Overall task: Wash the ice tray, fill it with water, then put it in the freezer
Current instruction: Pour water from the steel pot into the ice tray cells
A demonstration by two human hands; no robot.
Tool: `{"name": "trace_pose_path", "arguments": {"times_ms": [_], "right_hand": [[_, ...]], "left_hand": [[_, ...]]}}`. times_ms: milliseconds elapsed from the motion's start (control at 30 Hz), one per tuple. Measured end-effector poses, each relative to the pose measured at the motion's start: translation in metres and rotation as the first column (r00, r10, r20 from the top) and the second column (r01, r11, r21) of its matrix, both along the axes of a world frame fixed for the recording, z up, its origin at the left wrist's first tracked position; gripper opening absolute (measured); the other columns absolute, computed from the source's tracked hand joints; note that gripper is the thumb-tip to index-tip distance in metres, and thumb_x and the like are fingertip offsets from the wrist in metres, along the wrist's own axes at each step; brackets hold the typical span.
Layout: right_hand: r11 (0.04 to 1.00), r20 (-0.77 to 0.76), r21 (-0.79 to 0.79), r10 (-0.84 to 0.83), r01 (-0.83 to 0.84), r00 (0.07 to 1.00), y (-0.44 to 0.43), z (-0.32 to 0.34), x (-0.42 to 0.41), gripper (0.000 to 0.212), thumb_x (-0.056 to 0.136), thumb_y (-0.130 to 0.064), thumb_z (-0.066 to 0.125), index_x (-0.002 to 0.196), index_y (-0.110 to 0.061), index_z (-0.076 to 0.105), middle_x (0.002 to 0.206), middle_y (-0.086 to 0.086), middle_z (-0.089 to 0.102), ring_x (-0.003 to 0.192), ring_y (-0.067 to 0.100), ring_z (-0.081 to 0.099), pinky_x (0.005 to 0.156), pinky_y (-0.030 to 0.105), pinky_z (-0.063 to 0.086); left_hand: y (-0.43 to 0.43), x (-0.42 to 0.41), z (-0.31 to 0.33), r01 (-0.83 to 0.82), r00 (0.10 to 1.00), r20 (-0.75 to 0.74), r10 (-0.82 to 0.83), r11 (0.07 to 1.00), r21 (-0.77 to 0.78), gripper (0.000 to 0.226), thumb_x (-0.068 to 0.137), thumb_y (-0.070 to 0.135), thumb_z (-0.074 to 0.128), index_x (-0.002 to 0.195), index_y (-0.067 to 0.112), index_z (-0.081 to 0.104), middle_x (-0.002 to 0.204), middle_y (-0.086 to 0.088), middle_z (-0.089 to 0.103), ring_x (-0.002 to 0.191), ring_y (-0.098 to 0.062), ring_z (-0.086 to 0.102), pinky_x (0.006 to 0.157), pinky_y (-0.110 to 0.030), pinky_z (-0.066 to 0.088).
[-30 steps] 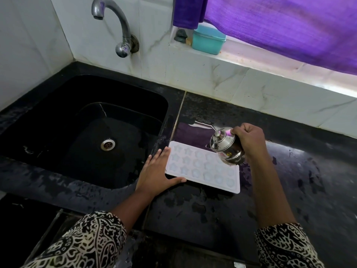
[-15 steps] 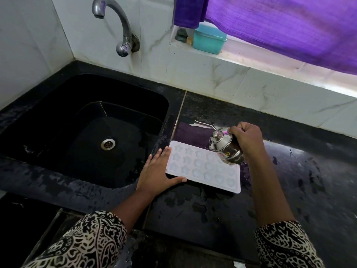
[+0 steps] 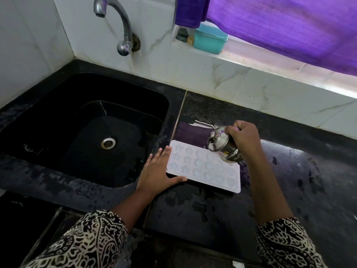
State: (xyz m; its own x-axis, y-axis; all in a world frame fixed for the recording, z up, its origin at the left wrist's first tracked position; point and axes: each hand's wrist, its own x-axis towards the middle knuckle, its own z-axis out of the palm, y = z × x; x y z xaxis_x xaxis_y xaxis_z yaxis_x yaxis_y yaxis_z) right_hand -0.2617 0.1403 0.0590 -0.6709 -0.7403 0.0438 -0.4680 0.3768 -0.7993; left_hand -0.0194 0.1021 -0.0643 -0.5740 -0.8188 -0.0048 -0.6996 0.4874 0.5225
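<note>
White ice tray [image 3: 202,171] flat on the wet black counter [image 3: 309,171], just right of the sink [image 3: 58,117]; steadies its left edge with the left hand [image 3: 156,175], fingers straight, thumb along the near edge; grasps a steel pot [image 3: 220,144] in the right hand [image 3: 244,140], fingers curled round it, tilted over the tray's far right corner; tap [image 3: 125,31] on the far wall.

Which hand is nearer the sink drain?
Left. The left hand rests flat at the left edge of the ice tray, beside the sink that holds the drain. The right hand holds a steel pot tilted above the tray's far right part, farther away.
</note>
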Motion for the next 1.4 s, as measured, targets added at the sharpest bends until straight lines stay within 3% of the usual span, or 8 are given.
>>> {"name": "trace_pose_path", "arguments": {"times_ms": [1400], "right_hand": [[0.992,-0.126,0.076,0.109,-0.100,0.986,-0.011,0.007,0.007,0.020,0.081,-0.013,0.062,0.065,-0.011,0.051,0.061,0.006,0.050,0.055,0.012,0.045,0.056,0.026,0.038]], "left_hand": [[0.000,0.000,-0.002,-0.004,1.000,-0.010,0.004,1.000,0.000,0.123,0.055,0.094,0.036,0.154,0.025,0.009,0.161,0.011,0.012,0.147,-0.007,0.006,0.119,-0.032,0.003]]}}
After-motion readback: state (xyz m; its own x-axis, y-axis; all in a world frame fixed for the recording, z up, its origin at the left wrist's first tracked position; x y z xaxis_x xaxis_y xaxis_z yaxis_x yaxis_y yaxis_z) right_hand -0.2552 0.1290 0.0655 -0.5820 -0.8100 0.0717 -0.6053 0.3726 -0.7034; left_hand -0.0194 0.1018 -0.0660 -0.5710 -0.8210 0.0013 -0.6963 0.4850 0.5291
